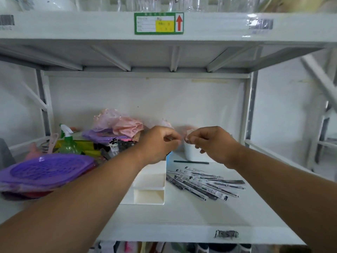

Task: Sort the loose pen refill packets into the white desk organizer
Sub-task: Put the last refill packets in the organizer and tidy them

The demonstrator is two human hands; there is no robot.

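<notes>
While below raised hands (183,141), refill packets (204,184) loose.

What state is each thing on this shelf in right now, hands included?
Left hand: raised, fingers curled, pinching something small.
Right hand: raised, pinching the same blurred bit.
Refill packets: loose pile on the shelf.
White organizer: front compartments empty.
Spray bottle: upright.
Purple baskets: stacked.

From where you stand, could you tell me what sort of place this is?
Probably a stockroom or warehouse: white metal shelving with a green location label, barcode stickers, and mixed household goods like purple plastic trays.
</notes>
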